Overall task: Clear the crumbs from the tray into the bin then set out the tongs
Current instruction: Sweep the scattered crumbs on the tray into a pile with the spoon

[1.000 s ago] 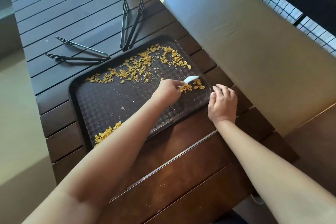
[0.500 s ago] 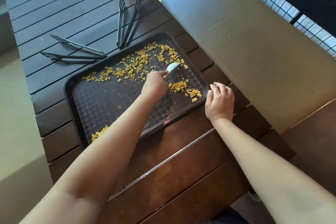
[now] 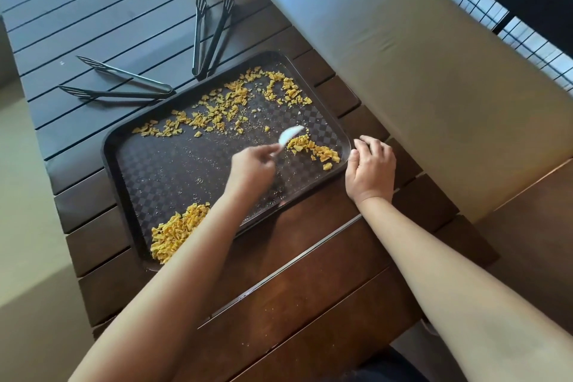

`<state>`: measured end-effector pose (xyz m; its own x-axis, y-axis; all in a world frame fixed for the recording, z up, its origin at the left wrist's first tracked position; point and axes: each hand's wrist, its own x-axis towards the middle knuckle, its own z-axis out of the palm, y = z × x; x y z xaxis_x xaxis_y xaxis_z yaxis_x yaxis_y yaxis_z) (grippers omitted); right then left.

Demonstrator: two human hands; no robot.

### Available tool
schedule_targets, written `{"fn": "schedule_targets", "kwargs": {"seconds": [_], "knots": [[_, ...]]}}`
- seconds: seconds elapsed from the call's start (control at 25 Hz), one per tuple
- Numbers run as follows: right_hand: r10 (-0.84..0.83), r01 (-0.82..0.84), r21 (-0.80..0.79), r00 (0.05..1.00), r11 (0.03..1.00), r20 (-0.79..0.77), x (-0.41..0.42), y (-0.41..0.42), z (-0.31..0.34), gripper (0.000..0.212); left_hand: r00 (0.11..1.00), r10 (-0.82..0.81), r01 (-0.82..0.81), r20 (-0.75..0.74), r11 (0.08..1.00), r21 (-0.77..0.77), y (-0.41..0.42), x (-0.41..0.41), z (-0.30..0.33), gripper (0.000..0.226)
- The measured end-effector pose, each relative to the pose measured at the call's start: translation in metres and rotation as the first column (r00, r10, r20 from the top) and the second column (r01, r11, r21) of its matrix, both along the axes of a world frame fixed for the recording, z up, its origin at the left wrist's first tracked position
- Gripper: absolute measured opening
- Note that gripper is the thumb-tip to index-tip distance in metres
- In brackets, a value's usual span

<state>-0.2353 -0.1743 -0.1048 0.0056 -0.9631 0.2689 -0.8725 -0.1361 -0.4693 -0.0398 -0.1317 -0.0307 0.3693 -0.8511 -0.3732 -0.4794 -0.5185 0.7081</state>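
We are partway through the first half of the job, as far as we can judge. Our left hand (image 3: 252, 164), near the middle of the frame, has its fingers pinched around the handle of a small white scraper (image 3: 290, 134), whose blade sits over the tray floor just above a small heap of yellow crumbs (image 3: 313, 149) at the tray's right end. Our right hand (image 3: 370, 169) lies just right of centre with its fingers relaxed and uncurled, holding nothing; it rests against the right rim of the dark checkered tray (image 3: 117, 146), which seems meant to steady it. A larger pile of crumbs (image 3: 176, 231) is already gathered in the tray's lower-left corner, beside our left forearm, and the stretch of tray floor between the two heaps carries only fine specks. A loose band of scattered crumbs (image 3: 223, 108) is not yet swept and runs along the tray's upper edge, from its left part up to the top right corner. So the gathering looks roughly half done. No bin shows anywhere, so the tipping-out appears to be wholly ahead of us. Two pairs of black tongs lie on the slatted table (image 3: 93, 9) just beyond the tray: one pair (image 3: 124, 84) in the left of the frame, the other (image 3: 210, 34) at upper centre, both untouched and not yet set out.
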Motion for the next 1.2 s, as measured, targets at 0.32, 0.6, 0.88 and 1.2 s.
{"fn": "schedule_targets", "kwargs": {"seconds": [0.32, 0.6, 0.88, 1.2], "knots": [[0.001, 0.000, 0.019, 1.000, 1.000, -0.001, 0.001, 0.002, 0.001, 0.046, 0.991, -0.041, 0.036, 0.127, 0.999, 0.038, 0.008, 0.002, -0.003, 0.039], [-0.006, 0.006, 0.009, 1.000, 1.000, 0.006, 0.001, 0.001, 0.001, 0.044, 0.997, 0.047, -0.047, 0.066, 0.999, 0.004, -0.017, -0.008, -0.006, 0.041], [-0.006, 0.007, 0.016, 1.000, 1.000, -0.002, 0.000, 0.001, 0.001, 0.045, 0.986, -0.161, 0.155, 0.046, 0.980, 0.123, -0.033, -0.019, 0.003, 0.042], [-0.004, 0.004, 0.012, 1.000, 1.000, -0.010, 0.000, 0.002, 0.001, 0.045, 0.993, -0.113, 0.108, 0.038, 0.988, 0.114, -0.032, -0.014, 0.003, 0.042]]}}
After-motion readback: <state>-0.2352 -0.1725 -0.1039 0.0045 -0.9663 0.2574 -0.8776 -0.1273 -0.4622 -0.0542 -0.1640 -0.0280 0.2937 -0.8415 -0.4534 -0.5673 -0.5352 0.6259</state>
